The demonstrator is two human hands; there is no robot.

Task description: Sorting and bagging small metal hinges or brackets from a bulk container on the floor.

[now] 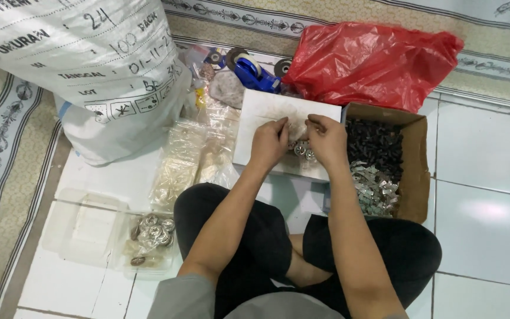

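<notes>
In the middle of the frame, the left hand [270,142] and the right hand [324,137] meet over a white board [267,112] and pinch, with narrow fingers, a small metal part that is mostly hidden between them. A few round silver pieces [302,149] lie on the board just under the hands. At lower left, a clear tray [84,227] already keeps a small heap of finished-looking round pieces [151,232], so I judge some work is done. Much remains: the cardboard box [417,171] at right holds many black and silver parts. Bare floor tiles at right give room; the white sack [90,65] and red plastic bag [373,59] close the upper side.
</notes>
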